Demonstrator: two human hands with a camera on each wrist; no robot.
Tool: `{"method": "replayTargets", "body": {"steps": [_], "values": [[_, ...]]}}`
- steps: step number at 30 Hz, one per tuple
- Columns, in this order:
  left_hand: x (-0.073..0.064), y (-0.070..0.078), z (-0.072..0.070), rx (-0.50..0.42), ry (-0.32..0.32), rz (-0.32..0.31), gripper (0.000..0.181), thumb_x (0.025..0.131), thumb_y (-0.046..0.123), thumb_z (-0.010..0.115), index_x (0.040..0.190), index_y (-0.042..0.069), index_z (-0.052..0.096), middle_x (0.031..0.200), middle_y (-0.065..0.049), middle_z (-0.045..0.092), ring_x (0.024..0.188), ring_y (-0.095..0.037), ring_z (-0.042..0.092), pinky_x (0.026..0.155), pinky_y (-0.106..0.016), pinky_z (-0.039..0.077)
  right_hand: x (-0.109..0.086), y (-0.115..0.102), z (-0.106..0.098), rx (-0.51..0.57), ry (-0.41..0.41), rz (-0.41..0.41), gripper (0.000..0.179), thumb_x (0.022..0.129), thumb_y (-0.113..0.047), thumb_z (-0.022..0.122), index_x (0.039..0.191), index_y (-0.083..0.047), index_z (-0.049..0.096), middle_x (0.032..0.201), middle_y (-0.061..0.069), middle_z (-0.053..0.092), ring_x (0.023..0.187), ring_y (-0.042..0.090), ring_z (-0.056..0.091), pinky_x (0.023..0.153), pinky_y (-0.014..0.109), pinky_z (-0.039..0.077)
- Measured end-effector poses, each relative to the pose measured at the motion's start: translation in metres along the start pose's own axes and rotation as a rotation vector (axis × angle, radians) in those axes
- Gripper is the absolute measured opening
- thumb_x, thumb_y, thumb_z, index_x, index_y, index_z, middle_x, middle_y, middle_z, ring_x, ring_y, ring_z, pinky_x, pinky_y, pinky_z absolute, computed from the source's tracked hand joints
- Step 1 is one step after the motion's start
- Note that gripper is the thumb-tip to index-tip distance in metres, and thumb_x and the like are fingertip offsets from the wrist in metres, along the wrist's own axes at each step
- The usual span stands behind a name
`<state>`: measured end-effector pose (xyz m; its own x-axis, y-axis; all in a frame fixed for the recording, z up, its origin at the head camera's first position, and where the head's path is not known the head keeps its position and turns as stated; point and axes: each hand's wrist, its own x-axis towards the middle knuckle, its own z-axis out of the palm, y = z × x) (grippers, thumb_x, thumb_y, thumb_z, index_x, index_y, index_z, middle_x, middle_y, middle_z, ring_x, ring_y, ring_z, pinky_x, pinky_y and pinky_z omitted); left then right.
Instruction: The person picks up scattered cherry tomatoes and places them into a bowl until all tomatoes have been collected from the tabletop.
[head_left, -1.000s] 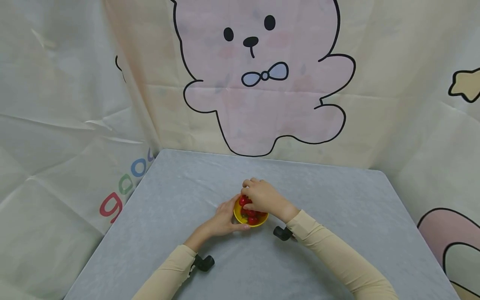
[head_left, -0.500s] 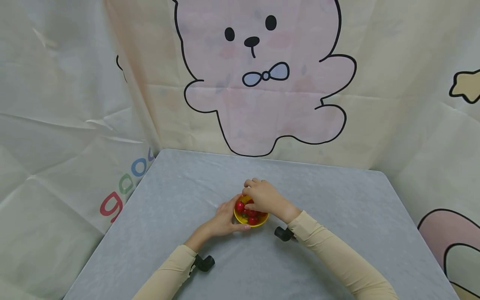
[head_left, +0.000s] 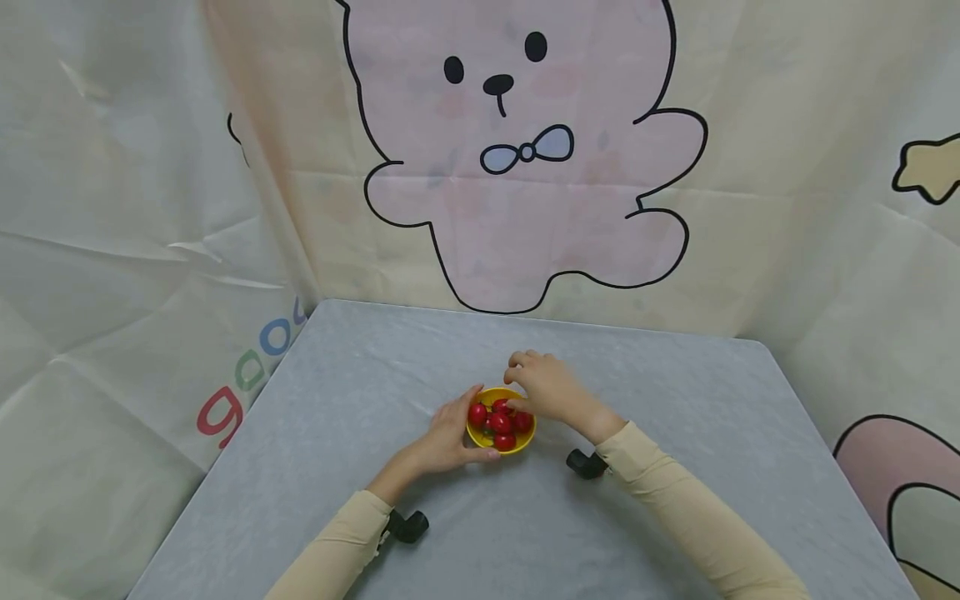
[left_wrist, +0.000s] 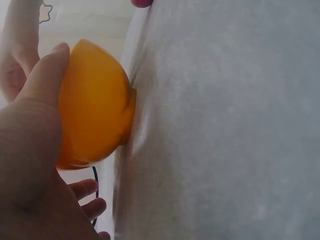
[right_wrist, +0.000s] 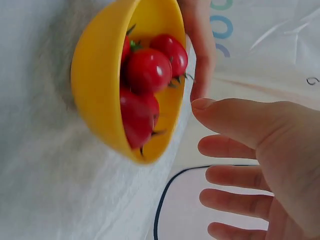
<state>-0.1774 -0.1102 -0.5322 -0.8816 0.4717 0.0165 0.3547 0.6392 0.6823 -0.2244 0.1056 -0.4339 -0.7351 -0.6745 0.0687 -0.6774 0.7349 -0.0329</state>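
A yellow bowl [head_left: 491, 395] stands on the table with several small red tomatoes [head_left: 499, 423] inside, some with green stems. My left hand [head_left: 446, 437] holds its left side, thumb in front and fingers behind; the left wrist view shows the thumb lying against the bowl's outer wall [left_wrist: 95, 105]. Above the bowl's right rim is my right hand [head_left: 551, 390], fingers spread apart and loosely bent. In the right wrist view, nothing lies between the thumb and fingers of that hand [right_wrist: 285, 160], which is beside the bowl's opening.
A light grey cloth [head_left: 645, 383] covers the table. Behind it hangs a curtain [head_left: 750, 208] printed with a pink bear. Black wrist cameras [head_left: 408, 527] sit on both wrists, below beige sleeves.
My right hand has come out of the bowl and moved to the right and slightly back, leaving more tomatoes visible. My left hand stays at the bowl.
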Motion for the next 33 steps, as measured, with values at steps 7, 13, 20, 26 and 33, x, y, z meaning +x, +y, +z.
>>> {"method": "replayTargets", "body": {"steps": [7,13,20,26,33], "values": [[0.002,0.004,0.000,0.043,-0.001,-0.003,0.110,0.080,0.057,0.075,0.159,0.018,0.010,0.162,-0.010,0.030,0.147,-0.033,0.031,0.122,-0.054,0.021,-0.018,0.018,0.001,0.015,0.022,0.027,0.031,0.083,-0.037,0.079,0.104,-0.015,0.075,0.116,0.007,0.068,0.104,0.027,0.064,0.090,0.045,0.057],[0.002,0.005,-0.001,0.040,-0.009,-0.014,0.110,0.080,0.057,0.075,0.159,0.015,0.011,0.161,-0.012,0.031,0.147,-0.033,0.032,0.122,-0.054,0.020,-0.035,0.034,0.004,0.043,-0.007,0.091,0.033,0.084,-0.037,0.078,0.106,-0.013,0.074,0.117,0.008,0.066,0.104,0.027,0.062,0.089,0.045,0.056],[0.002,0.004,0.000,0.021,-0.005,-0.024,0.111,0.079,0.058,0.076,0.159,0.017,0.011,0.162,-0.011,0.030,0.148,-0.033,0.030,0.123,-0.054,0.019,-0.061,0.050,0.005,0.059,-0.018,0.130,0.032,0.084,-0.036,0.078,0.106,-0.013,0.074,0.116,0.008,0.066,0.105,0.028,0.062,0.089,0.046,0.055],[0.001,0.005,0.000,0.015,0.015,-0.007,0.109,0.079,0.056,0.077,0.158,0.014,0.014,0.160,-0.014,0.032,0.147,-0.035,0.032,0.122,-0.056,0.021,-0.078,0.057,0.007,0.066,-0.024,0.125,0.031,0.084,-0.035,0.078,0.106,-0.013,0.074,0.115,0.008,0.066,0.102,0.027,0.063,0.086,0.046,0.056],[0.002,0.004,0.001,0.003,0.007,-0.016,0.110,0.078,0.058,0.076,0.158,0.015,0.013,0.161,-0.012,0.030,0.148,-0.034,0.030,0.123,-0.057,0.019,-0.091,0.059,0.011,0.072,0.002,0.128,0.031,0.084,-0.035,0.078,0.105,-0.013,0.074,0.114,0.007,0.066,0.100,0.027,0.064,0.081,0.044,0.056]]}}
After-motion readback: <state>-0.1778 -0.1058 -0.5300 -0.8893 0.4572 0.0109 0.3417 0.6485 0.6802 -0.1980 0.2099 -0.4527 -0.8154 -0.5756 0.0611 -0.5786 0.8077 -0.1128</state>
